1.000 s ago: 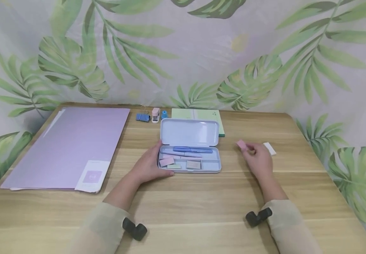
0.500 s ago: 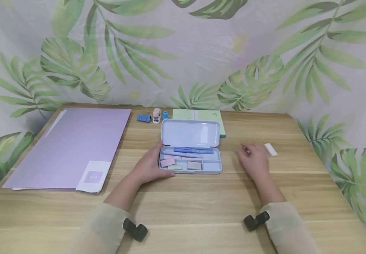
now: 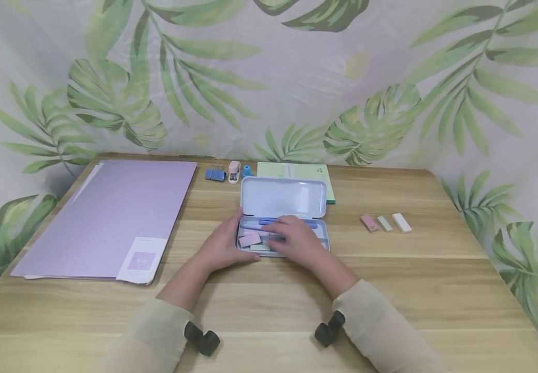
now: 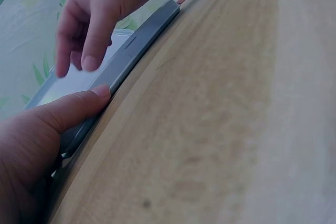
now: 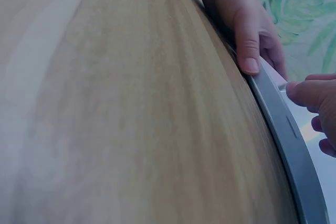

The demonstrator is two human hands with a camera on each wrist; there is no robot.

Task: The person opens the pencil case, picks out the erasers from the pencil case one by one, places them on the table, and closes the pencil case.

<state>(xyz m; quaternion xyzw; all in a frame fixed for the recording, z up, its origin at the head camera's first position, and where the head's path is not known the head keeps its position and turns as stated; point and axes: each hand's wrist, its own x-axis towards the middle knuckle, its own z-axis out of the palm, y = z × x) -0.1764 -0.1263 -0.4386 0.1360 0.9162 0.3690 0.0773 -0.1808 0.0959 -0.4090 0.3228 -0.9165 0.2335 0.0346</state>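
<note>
- A pale blue, rectangular hinged pencil case [image 3: 283,197] lies on the light wood-grain counter [image 3: 269,311], its lid raised at the back.
- The person's left hand [image 3: 224,243] grips the case's left end, thumb along the front edge, fingers bent round the side.
- The right hand [image 3: 294,241] is over the case's middle, fingers loosely bent and parted from the thumb; nothing shows between them. Whether they touch the contents cannot be told.
- Left of those fingers, inside the case, a pink rectangular block [image 3: 250,240] sits tilted beside a pale green block [image 3: 260,247]; a slim blue pen [image 3: 269,221], partly covered, lies in the rear compartment.
- To the case's right, apart from one another on the counter, are a darker pink block [image 3: 369,223], a small green block [image 3: 384,223] and a white block [image 3: 401,223].
- Behind the lid lies a light green notebook [image 3: 271,169]; beside it stand a small blue object [image 3: 246,171], a pink-and-white mini stapler [image 3: 234,172] and a blue binder clip [image 3: 215,174].
- A large lilac folder [image 3: 124,212] occupies the left side.
</note>
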